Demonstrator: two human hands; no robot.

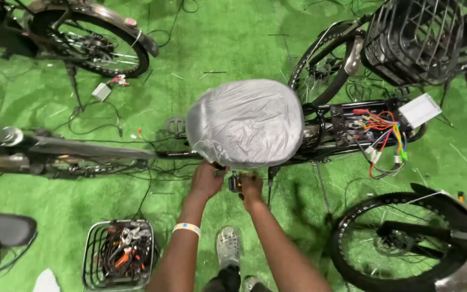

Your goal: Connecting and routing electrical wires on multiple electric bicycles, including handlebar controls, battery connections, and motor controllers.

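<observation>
Overhead view from a head cam: a person stands over an e-bike on green artificial turf, both bare arms reaching down under the saddle (245,123), which is wrapped in a silvery plastic cover, prob. to keep it clean. The left hand (206,179) cups the frame just below the saddle's near edge, seemingly to steady it; its grip is curled round something hidden, can't tell what. The right hand (251,186) has its grip pinched on a small dark fitting (235,183) at the seat post area, between the two hands. A pale wristband (186,228) sits on the left forearm.

To the right, the bike's rear compartment lies open w/ a bundle of coloured wires (386,135) spilling out beside a white controller box (419,110). A wire basket of tools (118,260) rests on the turf near the person's left, within reach. Other bikes ring the scene; one carries a black basket (413,40) top right. The person's shoe (227,246) shows below.
</observation>
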